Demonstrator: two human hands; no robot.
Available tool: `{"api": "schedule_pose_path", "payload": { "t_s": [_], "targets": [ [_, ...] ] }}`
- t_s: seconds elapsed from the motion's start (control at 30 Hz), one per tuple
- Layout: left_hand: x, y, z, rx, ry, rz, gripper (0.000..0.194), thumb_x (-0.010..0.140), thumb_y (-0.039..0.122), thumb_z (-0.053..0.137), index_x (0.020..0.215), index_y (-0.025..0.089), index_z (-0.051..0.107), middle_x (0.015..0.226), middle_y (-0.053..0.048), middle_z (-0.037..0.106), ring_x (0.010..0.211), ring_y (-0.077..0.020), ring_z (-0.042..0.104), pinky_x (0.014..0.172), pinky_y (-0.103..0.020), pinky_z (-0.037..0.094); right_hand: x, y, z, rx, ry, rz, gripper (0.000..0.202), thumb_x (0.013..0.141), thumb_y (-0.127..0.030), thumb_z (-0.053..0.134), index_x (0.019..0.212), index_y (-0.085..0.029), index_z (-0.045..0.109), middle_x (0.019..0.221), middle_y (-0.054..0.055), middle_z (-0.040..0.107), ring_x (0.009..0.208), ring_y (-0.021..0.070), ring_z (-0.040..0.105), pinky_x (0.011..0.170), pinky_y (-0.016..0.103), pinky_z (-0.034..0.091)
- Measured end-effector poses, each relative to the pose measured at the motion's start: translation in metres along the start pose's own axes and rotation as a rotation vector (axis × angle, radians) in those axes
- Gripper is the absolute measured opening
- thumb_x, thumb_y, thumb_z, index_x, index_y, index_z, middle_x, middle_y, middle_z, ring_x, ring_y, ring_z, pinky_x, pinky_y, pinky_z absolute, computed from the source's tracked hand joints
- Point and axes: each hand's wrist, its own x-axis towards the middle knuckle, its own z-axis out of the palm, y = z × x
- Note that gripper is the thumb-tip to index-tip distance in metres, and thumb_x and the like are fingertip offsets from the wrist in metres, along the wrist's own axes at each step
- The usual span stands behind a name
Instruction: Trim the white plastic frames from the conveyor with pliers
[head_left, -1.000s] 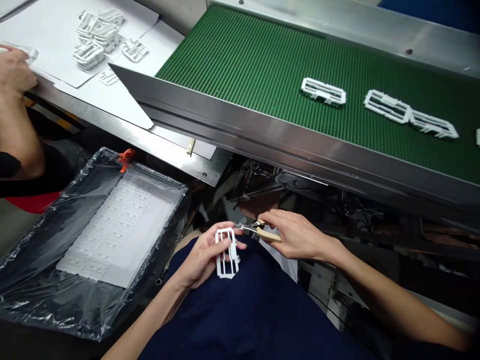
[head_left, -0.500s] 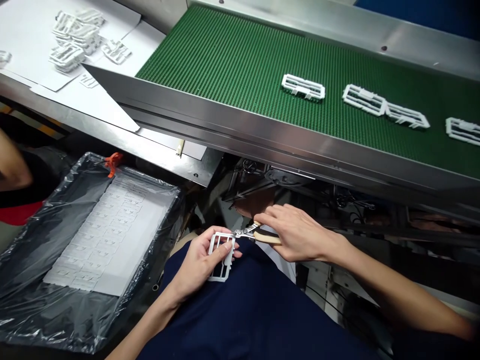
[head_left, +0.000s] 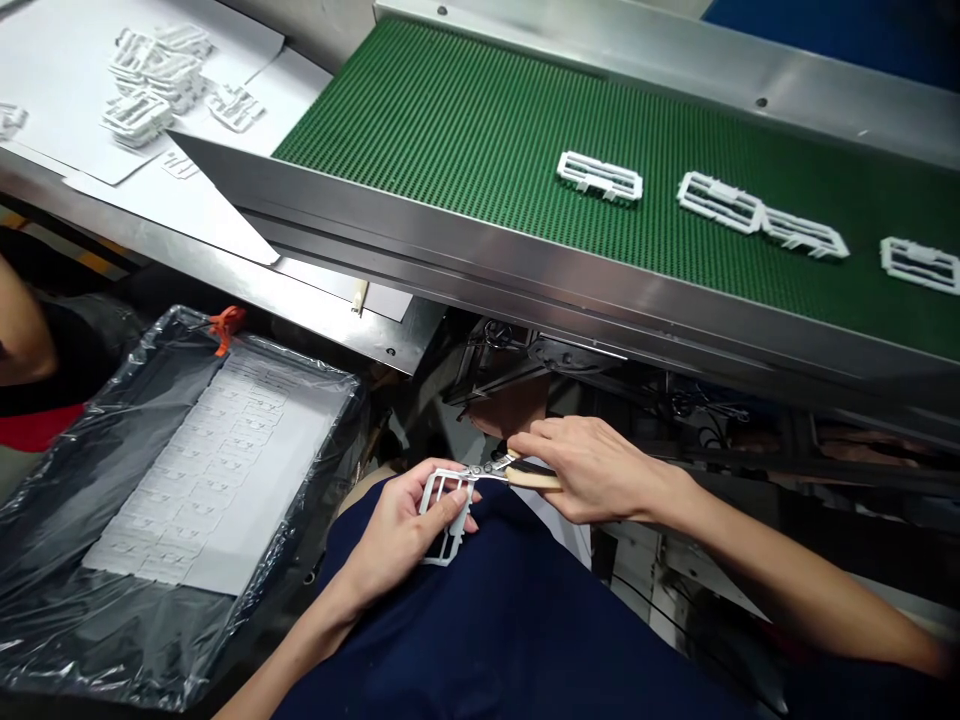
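Over my lap, my left hand (head_left: pixel 405 525) grips a white plastic frame (head_left: pixel 452 552) with thin bars inside, thumb on its face and fingers behind. My right hand (head_left: pixel 581 468) is wrapped round a pair of nippers (head_left: pixel 531 478) with cream and black handles. Their metal jaws reach the frame's upper right corner; whether the blades are closed on it is too small to tell. Similar white frames (head_left: pixel 600 177) lie spaced along a green conveyor belt (head_left: pixel 465 120) beyond my hands.
A metal side rail (head_left: pixel 480 250) edges the belt in front of me. At lower left stands a plastic-lined bin (head_left: pixel 45 620) with flat white parts in rows on a sheet. A pile of white frames (head_left: pixel 157 70) sits on the table at upper left. Another person's arm (head_left: pixel 22 325) shows at far left.
The frames on the belt have shifted slightly left in view. My left hand and its frame have tilted a little; the nippers stay at the same corner.
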Motion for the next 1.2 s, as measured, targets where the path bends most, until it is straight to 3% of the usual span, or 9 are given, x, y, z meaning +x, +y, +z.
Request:
{"api": "schedule_pose_path", "payload": {
  "t_s": [0.27,0.57,1.2],
  "targets": [
    [0.003,0.002,-0.001,-0.015,-0.033,-0.009,0.025,0.082,0.035,0.062,0.100,0.018,0.056,0.089,-0.005,0.068,0.071,-0.0154,0.063,0.063,-0.025,0.046,-0.004,0.002,0.005,0.047,0.005,0.040,0.014,0.071,-0.015,0.047,0.082,-0.020,0.052,0.070,0.001,0.055,0.057,0.0122,0.046,0.052,0.025,0.020],
    [0.013,0.005,-0.002,-0.033,-0.055,-0.011,0.030,0.082,0.033,0.062,0.106,0.017,0.056,0.088,-0.004,0.067,0.069,-0.0142,0.062,0.065,-0.024,0.045,-0.005,-0.005,0.023,0.058,0.129,0.114,0.026,0.079,-0.027,0.050,0.103,-0.021,0.050,0.083,0.003,0.054,0.072,0.0164,0.049,0.061,0.027,0.028],
    [0.022,0.010,-0.005,0.001,-0.134,-0.012,0.027,0.082,0.031,0.062,0.105,0.016,0.057,0.087,-0.006,0.066,0.066,-0.0136,0.061,0.064,-0.023,0.045,-0.013,-0.017,0.028,0.002,0.173,0.214,0.014,0.083,-0.025,0.044,0.095,-0.022,0.050,0.079,0.000,0.053,0.067,0.0142,0.047,0.056,0.027,0.025]
  ]
}}
